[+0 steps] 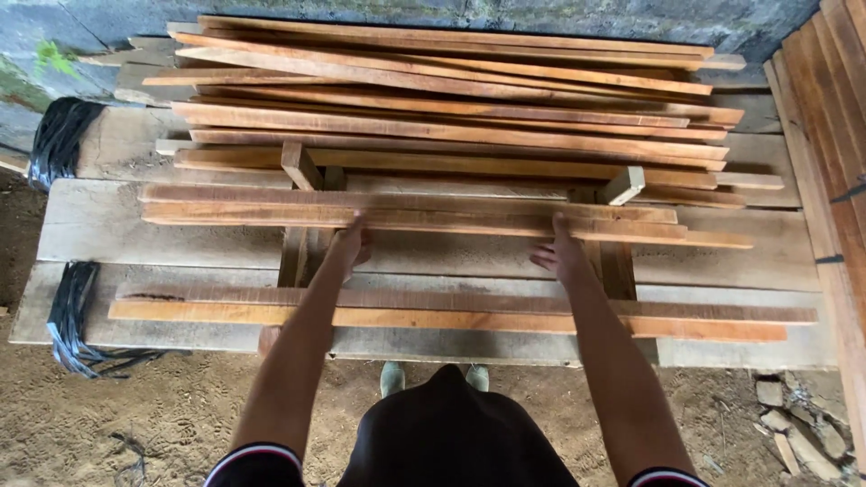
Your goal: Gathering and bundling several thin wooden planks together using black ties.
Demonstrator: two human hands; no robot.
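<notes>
Both my arms reach forward over a stack of long reddish-brown wooden slats. My left hand (350, 242) touches the near edge of a slat (433, 219) in the middle row, fingers curled against it. My right hand (561, 251) rests against the same slat further right, fingers partly spread. Whether either hand truly grips the slat is unclear. Two more slats (451, 311) lie nearer to me, passing under my forearms. A bigger pile of slats (451, 99) sits farther back.
The slats rest on short cross pieces (300, 165) over wide grey planks (90, 221). Black strapping (56, 135) lies at the left, and another bundle of it (72, 316) hangs off the plank edge. Boards (825, 117) lean at the right. Dirt floor and stones (794, 433) lie below.
</notes>
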